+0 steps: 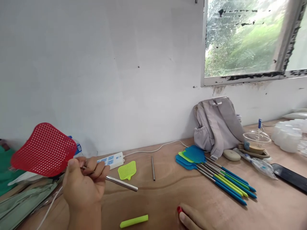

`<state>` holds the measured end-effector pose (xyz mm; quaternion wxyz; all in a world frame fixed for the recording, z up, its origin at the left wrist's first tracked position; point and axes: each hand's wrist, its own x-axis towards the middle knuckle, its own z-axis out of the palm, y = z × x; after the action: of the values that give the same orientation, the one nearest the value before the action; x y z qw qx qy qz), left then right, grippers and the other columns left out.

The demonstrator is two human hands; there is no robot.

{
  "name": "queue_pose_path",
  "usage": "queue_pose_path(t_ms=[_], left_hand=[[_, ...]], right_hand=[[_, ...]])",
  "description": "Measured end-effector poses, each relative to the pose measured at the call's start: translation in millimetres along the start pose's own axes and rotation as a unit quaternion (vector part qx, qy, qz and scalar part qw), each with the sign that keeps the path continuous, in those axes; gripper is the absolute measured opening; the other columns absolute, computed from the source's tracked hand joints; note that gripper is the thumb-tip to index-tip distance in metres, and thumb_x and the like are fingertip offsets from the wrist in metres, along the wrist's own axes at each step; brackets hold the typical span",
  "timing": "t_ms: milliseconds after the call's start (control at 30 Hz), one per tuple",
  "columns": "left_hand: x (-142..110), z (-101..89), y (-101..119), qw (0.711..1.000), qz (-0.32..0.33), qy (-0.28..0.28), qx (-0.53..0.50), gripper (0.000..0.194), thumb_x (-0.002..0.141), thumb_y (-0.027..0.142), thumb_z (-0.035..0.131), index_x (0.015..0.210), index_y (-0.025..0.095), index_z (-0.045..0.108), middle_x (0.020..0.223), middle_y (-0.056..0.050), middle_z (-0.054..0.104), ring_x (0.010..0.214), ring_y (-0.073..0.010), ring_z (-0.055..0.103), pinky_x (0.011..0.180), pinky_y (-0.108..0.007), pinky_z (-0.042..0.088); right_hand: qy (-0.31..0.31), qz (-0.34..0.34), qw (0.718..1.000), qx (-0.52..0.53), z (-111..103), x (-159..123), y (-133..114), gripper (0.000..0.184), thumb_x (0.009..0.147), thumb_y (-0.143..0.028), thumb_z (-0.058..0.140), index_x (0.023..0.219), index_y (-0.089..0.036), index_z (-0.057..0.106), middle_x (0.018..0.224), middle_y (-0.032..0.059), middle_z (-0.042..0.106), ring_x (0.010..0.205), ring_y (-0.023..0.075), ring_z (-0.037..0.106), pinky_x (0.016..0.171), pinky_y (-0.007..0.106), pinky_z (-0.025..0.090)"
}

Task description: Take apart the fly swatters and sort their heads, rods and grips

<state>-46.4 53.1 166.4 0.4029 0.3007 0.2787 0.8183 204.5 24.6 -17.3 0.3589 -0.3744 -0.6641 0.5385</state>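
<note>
My left hand (83, 179) is closed around a fly swatter's metal rod (122, 184), with the red perforated swatter head (46, 150) up at the left and the bare rod end pointing right. Low in the view, my right hand (192, 218) grips a small red tube-like piece (179, 209), probably a handle grip; most of it is hidden by the fingers. On the table between the hands lie a yellow-green handle grip (134, 221), a loose metal rod (153, 168) and a yellow-green swatter head (127, 170).
Several whole swatters (216, 175) with blue and yellow-green grips are piled at the right. Behind them stands a grey backpack (217, 124). A white power strip (115, 160) lies by the wall. Farther right are a plastic cup (256, 140), a phone (291, 177) and translucent containers (287, 135).
</note>
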Motion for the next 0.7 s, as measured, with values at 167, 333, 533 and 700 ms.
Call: queue_pose_path(t_ms=[167,333,533,700], left_hand=[[1,1.4,-4,1.0,-0.003,-0.008,0.013,0.037,0.086,0.037,0.045,0.058,0.019,0.029,0.043,0.009,0.018,0.038,-0.0064,0.009,0.037,-0.019,0.012],[4,2.4,-5,0.998,-0.027,-0.009,0.051,0.036,0.086,0.037,0.046,0.059,0.019,0.03,0.043,0.009,0.022,0.036,-0.0049,0.017,0.038,-0.019,0.015],[8,-4.0,-6,0.993,-0.037,-0.047,0.101,0.028,0.085,0.025,0.044,0.061,0.019,0.032,0.043,0.009,0.025,0.033,-0.0033,0.021,0.038,-0.018,0.015],[7,-1.1,-8,0.989,-0.035,-0.046,0.133,0.028,0.085,0.026,0.046,0.061,0.019,0.033,0.043,0.01,0.026,0.032,-0.0028,0.022,0.037,-0.016,0.017]], right_hand=[[-0.07,-0.121,0.989,-0.05,7,8,-5,0.049,0.08,-0.061,0.043,0.081,-0.018,0.067,0.081,0.0026,0.046,0.074,0.0145,0.049,0.07,0.027,0.042],[-0.023,-0.147,0.986,-0.079,32,23,-2,0.039,0.078,-0.052,0.053,0.086,-0.017,0.066,0.083,0.0049,0.054,0.066,0.0119,0.051,0.059,0.022,0.043],[-0.078,-0.285,0.903,-0.312,52,50,15,0.02,0.084,-0.036,0.049,0.086,-0.02,0.061,0.087,0.0031,0.064,0.077,0.0117,0.058,0.07,0.019,0.045],[-0.087,-0.433,0.768,-0.465,56,73,26,0.022,0.09,-0.032,0.038,0.087,-0.021,0.056,0.087,0.0014,0.066,0.08,0.0118,0.058,0.074,0.021,0.044]])
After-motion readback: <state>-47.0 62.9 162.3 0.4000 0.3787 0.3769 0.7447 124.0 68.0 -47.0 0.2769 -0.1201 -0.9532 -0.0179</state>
